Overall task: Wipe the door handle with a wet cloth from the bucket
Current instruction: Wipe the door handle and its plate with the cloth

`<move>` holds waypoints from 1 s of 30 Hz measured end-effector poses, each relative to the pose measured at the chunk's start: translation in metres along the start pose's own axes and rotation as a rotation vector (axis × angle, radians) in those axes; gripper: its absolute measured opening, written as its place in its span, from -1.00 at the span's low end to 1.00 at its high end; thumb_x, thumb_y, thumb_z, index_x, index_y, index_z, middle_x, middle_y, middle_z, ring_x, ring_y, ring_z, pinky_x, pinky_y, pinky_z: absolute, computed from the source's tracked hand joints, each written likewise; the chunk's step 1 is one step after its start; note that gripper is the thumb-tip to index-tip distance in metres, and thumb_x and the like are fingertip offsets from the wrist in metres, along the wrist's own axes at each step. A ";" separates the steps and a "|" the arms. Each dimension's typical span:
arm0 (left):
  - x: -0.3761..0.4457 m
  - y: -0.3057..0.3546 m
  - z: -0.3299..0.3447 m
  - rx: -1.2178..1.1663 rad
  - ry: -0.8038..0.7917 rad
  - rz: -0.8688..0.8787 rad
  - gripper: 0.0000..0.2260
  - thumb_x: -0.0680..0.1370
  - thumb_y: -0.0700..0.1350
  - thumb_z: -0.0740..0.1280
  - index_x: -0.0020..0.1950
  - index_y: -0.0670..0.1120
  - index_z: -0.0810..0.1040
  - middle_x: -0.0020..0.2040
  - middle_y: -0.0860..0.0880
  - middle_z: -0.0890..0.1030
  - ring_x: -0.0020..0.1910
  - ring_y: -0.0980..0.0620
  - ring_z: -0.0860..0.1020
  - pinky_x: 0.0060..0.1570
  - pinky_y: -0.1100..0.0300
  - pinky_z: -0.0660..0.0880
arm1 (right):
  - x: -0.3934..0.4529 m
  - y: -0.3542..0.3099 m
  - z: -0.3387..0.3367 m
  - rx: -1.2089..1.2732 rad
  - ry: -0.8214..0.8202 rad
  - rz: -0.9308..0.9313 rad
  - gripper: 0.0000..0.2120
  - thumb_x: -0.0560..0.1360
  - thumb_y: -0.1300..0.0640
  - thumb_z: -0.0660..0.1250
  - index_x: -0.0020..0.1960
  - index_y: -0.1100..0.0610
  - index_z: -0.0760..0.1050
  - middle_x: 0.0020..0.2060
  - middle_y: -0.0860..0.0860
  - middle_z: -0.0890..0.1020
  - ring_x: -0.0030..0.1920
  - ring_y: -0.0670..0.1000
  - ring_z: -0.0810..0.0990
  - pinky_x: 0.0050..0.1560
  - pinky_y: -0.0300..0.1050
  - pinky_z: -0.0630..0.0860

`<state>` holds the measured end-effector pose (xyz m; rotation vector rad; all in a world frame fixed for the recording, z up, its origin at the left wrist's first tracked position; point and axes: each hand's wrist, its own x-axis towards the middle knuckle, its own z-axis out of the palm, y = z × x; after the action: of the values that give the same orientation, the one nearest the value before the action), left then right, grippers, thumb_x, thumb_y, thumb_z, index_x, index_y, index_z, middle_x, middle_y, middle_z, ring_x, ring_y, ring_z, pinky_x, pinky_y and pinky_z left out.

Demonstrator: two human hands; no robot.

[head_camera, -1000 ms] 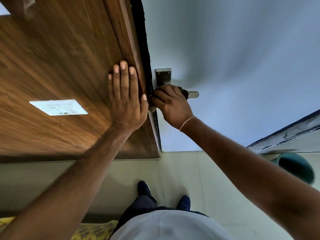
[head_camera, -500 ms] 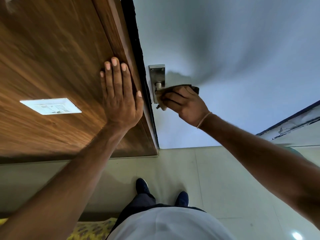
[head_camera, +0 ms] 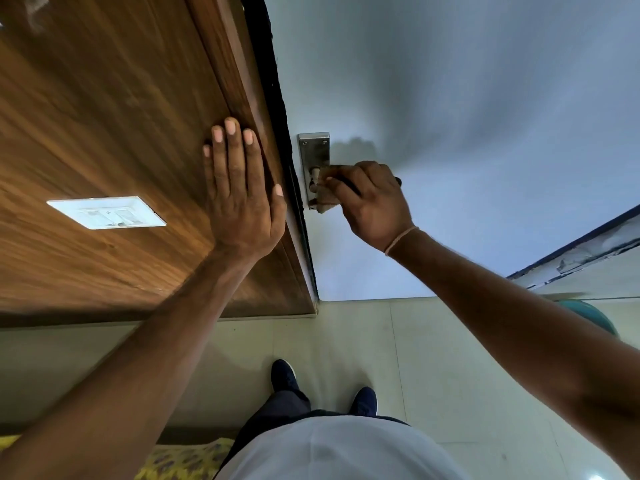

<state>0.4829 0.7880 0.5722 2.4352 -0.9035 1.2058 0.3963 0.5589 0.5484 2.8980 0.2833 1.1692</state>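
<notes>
Steel door handle [head_camera: 313,174] on the pale door, right hand [head_camera: 372,202] with fingers closed around the cloth [head_camera: 329,199] over the lever — left hand [head_camera: 242,192] lies open and flat on the wood panel [head_camera: 104,116]. My worry: pressing down could unlatch the door.

Single head-mounted wide-angle view, pitched steeply down and forward. It sits close to a wooden wall panel [head_camera: 104,109] on the left and a pale door [head_camera: 467,116] on the right, both bowed by the lens. Shoes [head_camera: 284,375] and tiled floor [head_camera: 346,341] fill the near bottom edge. Both forearms enter from the lower corners. No second view, so no overlap.
</notes>
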 end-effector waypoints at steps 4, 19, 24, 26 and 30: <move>0.001 0.001 0.000 -0.006 -0.012 -0.006 -0.31 0.66 -0.06 0.28 0.69 -0.32 0.11 0.66 -0.39 0.22 0.68 -0.37 0.16 0.68 -0.28 0.12 | 0.016 -0.020 0.016 0.041 0.032 -0.032 -0.77 0.60 0.30 0.36 0.21 0.16 0.67 0.16 0.15 0.70 0.09 0.24 0.64 0.10 0.12 0.54; 0.001 0.018 -0.004 -0.084 -0.022 -0.088 -0.34 0.69 -0.05 0.23 0.67 -0.37 0.10 0.66 -0.42 0.18 0.67 -0.42 0.13 0.66 -0.33 0.11 | -0.026 0.009 -0.016 0.400 0.062 0.830 -0.73 0.33 0.32 0.48 -0.01 0.11 0.61 -0.04 0.03 0.65 -0.07 0.08 0.65 -0.11 -0.10 0.58; 0.001 0.017 -0.005 -0.075 -0.028 -0.077 -0.34 0.69 -0.05 0.23 0.67 -0.37 0.10 0.66 -0.41 0.18 0.68 -0.41 0.13 0.66 -0.33 0.12 | -0.012 -0.020 -0.027 1.015 0.235 1.386 -0.77 0.40 0.48 0.37 -0.01 0.24 0.56 -0.35 0.00 0.73 -0.44 0.07 0.65 -0.49 0.03 0.57; 0.001 0.018 -0.006 -0.084 -0.024 -0.082 -0.34 0.69 -0.05 0.23 0.67 -0.37 0.10 0.66 -0.41 0.18 0.68 -0.41 0.13 0.66 -0.32 0.12 | -0.012 -0.024 -0.028 1.217 0.312 1.547 -0.71 0.40 0.58 0.32 0.00 0.28 0.55 -0.39 0.08 0.70 -0.49 0.12 0.59 -0.44 0.00 0.50; 0.001 0.019 -0.009 -0.090 -0.024 -0.088 -0.35 0.70 -0.05 0.20 0.67 -0.36 0.10 0.67 -0.40 0.17 0.68 -0.40 0.13 0.67 -0.31 0.11 | -0.013 -0.031 -0.030 1.269 0.285 1.629 -0.69 0.48 0.54 0.30 -0.01 0.16 0.60 -0.38 0.08 0.68 -0.49 0.09 0.61 -0.40 0.02 0.55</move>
<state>0.4653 0.7774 0.5778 2.3962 -0.8287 1.0842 0.3610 0.5854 0.5592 3.5104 -2.7701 1.8194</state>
